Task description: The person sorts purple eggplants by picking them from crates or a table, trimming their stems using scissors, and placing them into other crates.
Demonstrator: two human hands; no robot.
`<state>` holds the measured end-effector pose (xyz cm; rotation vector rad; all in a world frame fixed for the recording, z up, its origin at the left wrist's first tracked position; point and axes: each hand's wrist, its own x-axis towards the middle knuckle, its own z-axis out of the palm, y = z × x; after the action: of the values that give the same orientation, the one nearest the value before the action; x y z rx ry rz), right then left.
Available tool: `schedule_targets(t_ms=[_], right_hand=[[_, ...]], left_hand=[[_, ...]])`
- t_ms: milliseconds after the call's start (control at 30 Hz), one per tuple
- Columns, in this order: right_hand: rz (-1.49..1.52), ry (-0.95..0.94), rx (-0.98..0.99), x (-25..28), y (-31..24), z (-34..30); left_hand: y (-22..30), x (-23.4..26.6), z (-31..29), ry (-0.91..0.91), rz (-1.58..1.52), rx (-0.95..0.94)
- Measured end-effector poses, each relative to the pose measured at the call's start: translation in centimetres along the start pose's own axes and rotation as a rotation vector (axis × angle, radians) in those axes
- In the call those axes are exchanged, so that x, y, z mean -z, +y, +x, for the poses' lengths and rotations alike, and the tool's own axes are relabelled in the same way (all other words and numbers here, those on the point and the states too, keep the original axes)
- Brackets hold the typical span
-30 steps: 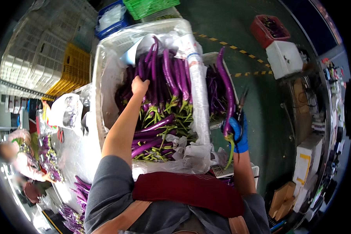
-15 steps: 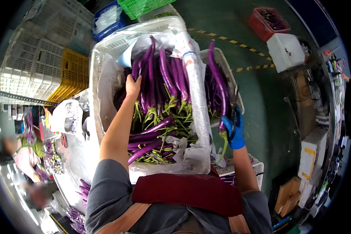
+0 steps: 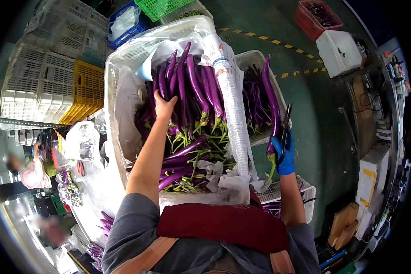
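Green floor; eggplant (image 3: 273, 98) (gloved right hand (image 3: 284, 153))

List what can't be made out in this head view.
- Left hand fingertips: buried among the eggplants, so its grip is unclear.
- Crate bottom: covered by eggplants and plastic liner.
- Scissors handles: wrapped by the gloved right hand.
- People at left: blurred near the rim.

The fingertips of the left hand (image 3: 163, 106) are buried among the long purple eggplants (image 3: 192, 118), so its grip cannot be judged. The lower eggplants are partly covered by crumpled paper (image 3: 223, 176). The people at the left edge (image 3: 29, 171) are blurred.
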<state>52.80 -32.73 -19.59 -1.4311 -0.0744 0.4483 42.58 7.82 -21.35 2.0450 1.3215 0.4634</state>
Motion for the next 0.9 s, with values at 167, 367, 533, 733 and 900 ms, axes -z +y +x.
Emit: schedule_targets(t_ms=[167,367,533,733,900], right_hand=[[0.002,0.042,-0.001,0.7,-0.2,-0.2],[-0.202,0.336,-0.008,11.1,3.5,-5.8],[-0.515,0.656,0.018,28.8,14.0,-18.0],[-0.372,0.992,-0.509,30.3,12.3,-24.1],[-0.358,0.721,-0.191,30.9,14.3,-18.1]], left_hand=[[-1.5,1.1,4.3,-0.577,-0.275,0.238],[2.9,2.9,3.0,-0.775,-0.21,0.303],[-0.4,-0.6,2.1,-0.57,-0.038,0.036],[-0.2,-2.1,3.3,-0.696,-0.385,0.095],[-0.4,-2.8,3.2,-0.438,0.024,0.228]])
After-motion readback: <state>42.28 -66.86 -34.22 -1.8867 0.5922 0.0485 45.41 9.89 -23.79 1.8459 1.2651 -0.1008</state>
